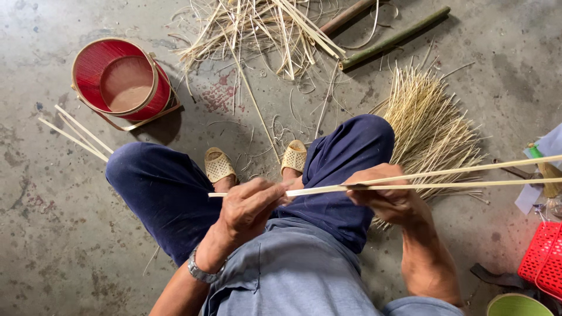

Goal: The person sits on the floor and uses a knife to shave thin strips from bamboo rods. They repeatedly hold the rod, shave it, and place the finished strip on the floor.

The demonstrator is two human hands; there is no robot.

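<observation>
left hand (249,205): closed on bamboo strip (328,188), centre frame
right hand (386,193): gripping where the strip forks toward 3 o'clock
risk: uneven pull could run the split off-line; splinters may cut fingers

Soft, even daylight over a grey concrete floor (52,234), sharp through the middle.

The light is diffuse and fairly bright, with no hard glare. The red basket (120,79) casts a blurred shadow toward the lower right, so the light seems to come from the upper left. A dim shade lies under the knees. The hands (249,208) and the pale bamboo strip (445,186) show crisp detail. The wide lens bends the frame slightly at the corners, where detail softens.
</observation>
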